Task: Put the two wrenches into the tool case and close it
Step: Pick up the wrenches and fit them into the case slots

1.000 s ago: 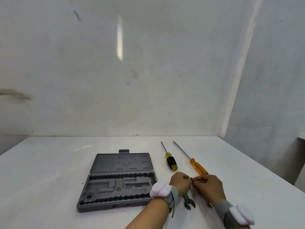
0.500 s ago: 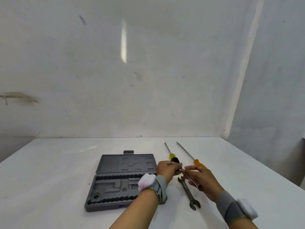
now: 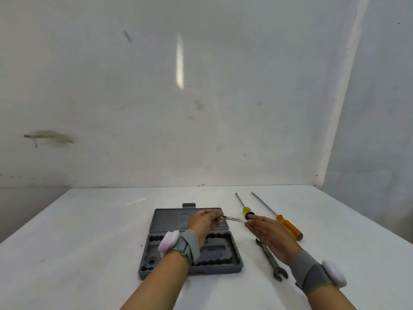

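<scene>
A grey plastic tool case (image 3: 223,262) lies open on the white table, lid flat at the back. A small shiny wrench (image 3: 234,218) is held level above the case's right side. My left hand (image 3: 204,222) pinches its left end over the lid. My right hand (image 3: 267,231) holds its right end with the fingertips, other fingers spread. A second, larger dark wrench (image 3: 269,258) lies flat on the table to the right of the case, partly under my right hand.
Two screwdrivers lie behind my right hand: one with a yellow-and-black handle (image 3: 244,209), one with an orange handle (image 3: 288,225). The table (image 3: 89,242) ends at a wall behind and has an edge on the right.
Both hands have lifted the small wrench and carried it left and away from me, over the case's right side. The larger wrench stays on the table.
</scene>
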### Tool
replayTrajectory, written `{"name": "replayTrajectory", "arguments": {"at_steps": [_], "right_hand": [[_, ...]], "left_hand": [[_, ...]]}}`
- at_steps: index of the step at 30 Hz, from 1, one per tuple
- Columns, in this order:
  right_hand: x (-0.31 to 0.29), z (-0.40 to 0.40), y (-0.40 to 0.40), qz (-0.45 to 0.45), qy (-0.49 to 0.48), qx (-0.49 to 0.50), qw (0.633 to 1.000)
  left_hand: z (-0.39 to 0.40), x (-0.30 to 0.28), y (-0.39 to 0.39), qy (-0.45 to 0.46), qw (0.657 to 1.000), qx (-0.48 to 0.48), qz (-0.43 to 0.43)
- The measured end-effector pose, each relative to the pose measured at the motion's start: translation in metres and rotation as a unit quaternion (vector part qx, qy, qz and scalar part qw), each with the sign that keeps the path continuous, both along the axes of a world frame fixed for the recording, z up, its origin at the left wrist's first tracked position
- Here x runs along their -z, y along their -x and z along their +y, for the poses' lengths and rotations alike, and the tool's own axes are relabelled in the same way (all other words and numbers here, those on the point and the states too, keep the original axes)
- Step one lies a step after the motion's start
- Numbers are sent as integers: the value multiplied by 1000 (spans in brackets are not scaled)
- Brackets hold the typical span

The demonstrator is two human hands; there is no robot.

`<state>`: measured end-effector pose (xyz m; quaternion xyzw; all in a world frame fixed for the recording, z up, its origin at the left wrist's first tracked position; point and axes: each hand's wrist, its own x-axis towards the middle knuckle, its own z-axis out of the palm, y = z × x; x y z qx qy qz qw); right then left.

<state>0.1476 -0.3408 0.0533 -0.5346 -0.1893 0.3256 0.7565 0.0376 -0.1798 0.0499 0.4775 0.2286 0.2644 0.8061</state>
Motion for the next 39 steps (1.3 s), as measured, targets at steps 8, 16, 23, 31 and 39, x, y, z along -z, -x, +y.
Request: {"name": "replayTrajectory", "arguments": {"at_steps": [8, 16, 23, 31, 39], "right_hand": [[4, 31, 20, -9, -21, -47, 999], [15, 49, 44, -60, 9, -65, 996], [29, 61, 55, -182, 85, -23, 979], [32, 60, 60, -346, 168, -6, 923], [43, 59, 59, -408, 204, -4, 890]], "left_hand": [[29, 3, 44, -33, 999, -10, 8], [47, 14, 92, -235, 965, -18, 119], [54, 19, 115, -335, 928, -25, 161], [67, 34, 122, -451, 861, -58, 228], [64, 46, 124, -470, 837, -68, 271]]}}
